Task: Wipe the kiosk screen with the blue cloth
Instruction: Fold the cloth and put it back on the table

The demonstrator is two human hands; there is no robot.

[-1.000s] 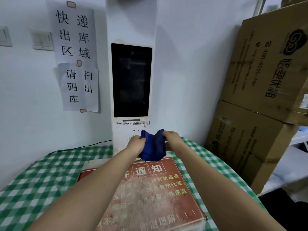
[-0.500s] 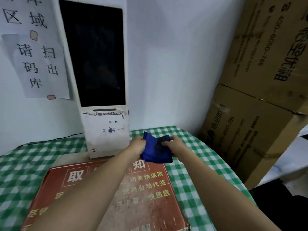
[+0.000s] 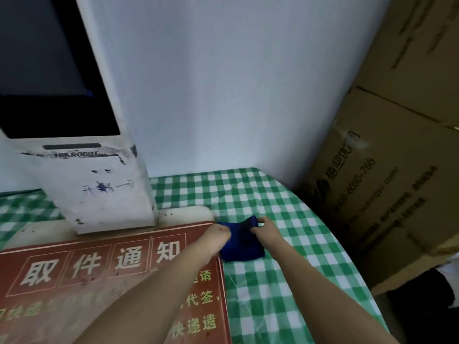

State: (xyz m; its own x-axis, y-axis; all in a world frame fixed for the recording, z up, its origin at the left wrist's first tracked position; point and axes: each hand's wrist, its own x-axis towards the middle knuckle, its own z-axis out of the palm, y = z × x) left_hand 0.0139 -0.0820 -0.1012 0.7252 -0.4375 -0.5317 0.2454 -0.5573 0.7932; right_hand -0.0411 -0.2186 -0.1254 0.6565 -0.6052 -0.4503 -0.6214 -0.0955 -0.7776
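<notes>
Head view: blue cloth (image 3: 241, 244) sits low at about 5 o'clock from the kiosk screen (image 3: 47, 70), down on the green-checked tablecloth (image 3: 285, 281), just beside the right edge of the red notice board (image 3: 99, 281). Cloth is deep blue, folded into a thick, soft-edged pad, top edge sagging between the hands. Left hand (image 3: 217, 238) grips its 9 o'clock corner, fingers curled shut on the fabric. Right hand (image 3: 263, 228) pinches the 1 o'clock corner between thumb and fingertips. Screen dark, blank, framed in a scuffed white housing marked HIKROBOT. Cardboard boxes (image 3: 397, 170) stacked at 3 o'clock.
</notes>
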